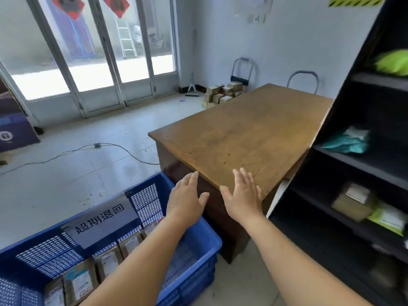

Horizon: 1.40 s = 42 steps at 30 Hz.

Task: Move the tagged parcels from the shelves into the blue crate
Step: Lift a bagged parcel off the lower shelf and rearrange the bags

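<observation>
Head view, both hands empty between crate and shelves. The left hand (186, 195) and the right hand (242, 193) are held out side by side, palms down, fingers (245, 176) straight and released, grasping nothing; the left hovers over the far right corner of the blue perforated plastic crate (194, 244), the right over the near corner of the brown wooden counter (242, 133). The crate sits on the floor at the near left and already holds a row of brown cardboard parcels with white labels (81, 281), standing on edge along its left side; a grey strip with printed characters (100, 219) lies across its far rim. The parcels not yet moved lie on the black shelving unit (362, 166) at the right edge of the scene: a brown cardboard box with a white label (353, 199) on a lower shelf, a pale green flat packet (388, 217) touching it on its near side, a teal soft bag (348, 142) on the shelf above, and a bright green bag (393, 62) higher up. Whether each carries a tag cannot be told, as this side is blurred. The governing relation: the brown box lies to the right of both hands and slightly nearer the viewer, its long axis running roughly into the shelf, and the right hand is the nearer, so a reach to the right by that hand seems the likely next move.
</observation>
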Available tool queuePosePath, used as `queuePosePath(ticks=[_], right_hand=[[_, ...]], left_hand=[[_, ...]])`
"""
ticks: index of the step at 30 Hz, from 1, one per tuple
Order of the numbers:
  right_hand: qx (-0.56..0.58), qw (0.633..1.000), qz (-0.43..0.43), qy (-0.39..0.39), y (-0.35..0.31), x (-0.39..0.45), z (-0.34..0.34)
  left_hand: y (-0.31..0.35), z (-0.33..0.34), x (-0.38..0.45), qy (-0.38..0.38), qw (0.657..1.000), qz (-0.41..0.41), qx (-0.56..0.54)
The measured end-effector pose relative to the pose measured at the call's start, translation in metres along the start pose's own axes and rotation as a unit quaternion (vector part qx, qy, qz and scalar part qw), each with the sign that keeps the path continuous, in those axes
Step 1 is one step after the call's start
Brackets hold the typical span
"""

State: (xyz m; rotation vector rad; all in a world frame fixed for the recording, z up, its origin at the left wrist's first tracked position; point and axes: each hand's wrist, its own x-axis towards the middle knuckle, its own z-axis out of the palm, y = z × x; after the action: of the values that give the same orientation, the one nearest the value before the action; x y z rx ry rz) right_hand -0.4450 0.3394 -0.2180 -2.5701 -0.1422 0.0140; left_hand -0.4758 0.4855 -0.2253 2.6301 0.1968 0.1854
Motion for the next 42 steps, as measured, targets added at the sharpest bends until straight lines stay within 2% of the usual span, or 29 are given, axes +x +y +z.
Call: queuePosePath(ticks=[11, 20, 30, 42], right_hand=[[0.003, 0.989, 0.128, 0.072, 0.18, -0.007, -0.112], [0.019, 0.973, 0.206, 0.1, 0.303, -0.007, -0.164], [0.027, 0.956, 0.285, 0.071, 0.394, 0.014, -0.156], [0.049, 0.928, 0.368, 0.034, 0.489, 0.108, -0.133]], left_hand=[[0.195, 0.104, 0.017, -0.072, 0.992, 0.106, -0.009], [0.306, 0.185, 0.027, -0.12, 0.979, 0.162, -0.01], [0.352, 0.27, 0.062, -0.209, 0.962, 0.176, -0.017], [0.373, 0.389, 0.161, -0.308, 0.94, 0.146, 0.005]])
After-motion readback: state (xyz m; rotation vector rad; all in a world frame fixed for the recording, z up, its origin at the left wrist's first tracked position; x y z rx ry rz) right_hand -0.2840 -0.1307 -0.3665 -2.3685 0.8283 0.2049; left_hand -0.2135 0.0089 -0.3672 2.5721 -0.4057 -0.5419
